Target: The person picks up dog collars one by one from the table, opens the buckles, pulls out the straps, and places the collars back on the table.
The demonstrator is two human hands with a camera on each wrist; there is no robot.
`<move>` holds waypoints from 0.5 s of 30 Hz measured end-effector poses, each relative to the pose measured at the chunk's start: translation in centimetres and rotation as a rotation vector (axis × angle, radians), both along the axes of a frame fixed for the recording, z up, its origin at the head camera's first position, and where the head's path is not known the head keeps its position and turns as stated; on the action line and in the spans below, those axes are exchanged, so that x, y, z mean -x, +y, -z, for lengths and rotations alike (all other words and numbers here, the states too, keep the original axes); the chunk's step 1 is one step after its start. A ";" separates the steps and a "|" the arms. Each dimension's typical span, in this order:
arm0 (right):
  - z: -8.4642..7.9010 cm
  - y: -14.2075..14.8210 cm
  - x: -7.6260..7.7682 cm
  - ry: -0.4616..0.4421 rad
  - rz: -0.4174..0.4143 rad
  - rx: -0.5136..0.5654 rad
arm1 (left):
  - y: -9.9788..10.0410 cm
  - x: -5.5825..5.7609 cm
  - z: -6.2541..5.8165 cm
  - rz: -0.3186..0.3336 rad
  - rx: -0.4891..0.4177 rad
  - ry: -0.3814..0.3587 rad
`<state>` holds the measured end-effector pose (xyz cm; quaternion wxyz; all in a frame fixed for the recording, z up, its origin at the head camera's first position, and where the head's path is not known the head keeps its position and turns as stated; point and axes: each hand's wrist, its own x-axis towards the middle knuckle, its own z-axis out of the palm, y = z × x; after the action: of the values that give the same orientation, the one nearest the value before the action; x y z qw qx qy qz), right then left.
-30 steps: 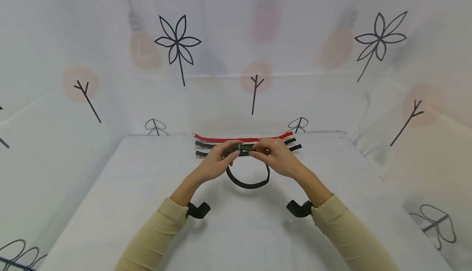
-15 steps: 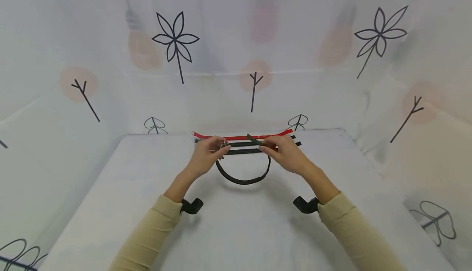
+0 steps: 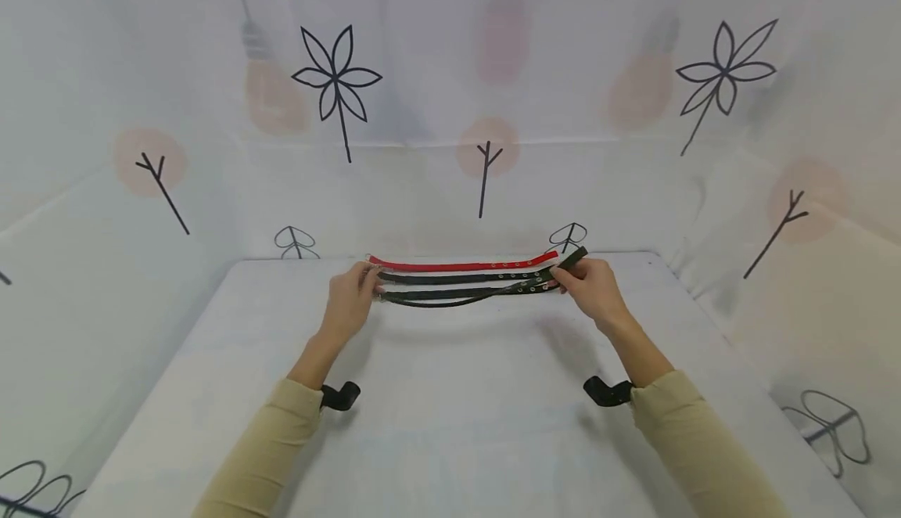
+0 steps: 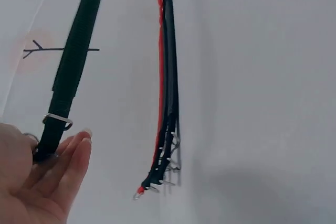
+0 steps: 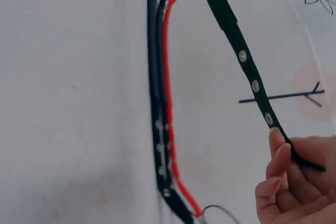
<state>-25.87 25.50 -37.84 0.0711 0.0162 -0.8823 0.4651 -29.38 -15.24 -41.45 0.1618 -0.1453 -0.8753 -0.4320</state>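
Note:
A dark green collar [image 3: 435, 305], with a metal buckle at one end and eyelets toward the other, hangs unfastened in a shallow sag between the hands. The left hand [image 3: 349, 299] pinches its buckle end; a metal loop [image 4: 58, 120] shows just beyond the fingers in the left wrist view. The right hand [image 3: 597, 291] pinches the eyelet end, and the tip sticks out past its thumb. Several eyelets [image 5: 255, 85] appear along the strap in the right wrist view. Behind it lie a red collar [image 3: 450, 267] and two dark collars [image 3: 443, 278], stretched out side by side.
The white table [image 3: 464, 424] has its back edge close behind the red collar. Printed cloth walls [image 3: 422, 189] enclose the back and sides. A black wrist device [image 3: 341, 396] sits at the left cuff and another black device [image 3: 608, 392] at the right.
The hands have moved apart, the left one leftward and the right one rightward. The collar, looped and hanging between them earlier, is now opened out nearly straight.

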 end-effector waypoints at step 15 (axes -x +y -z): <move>6.3 2.0 2.6 -0.346 0.093 0.606 | -2.8 0.8 2.9 -0.131 -0.355 -0.630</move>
<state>-28.47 27.46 -44.12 -0.0566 -0.1248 -0.7029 0.6979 -30.22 -18.01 -44.39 -0.0655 0.0814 -0.8010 -0.5895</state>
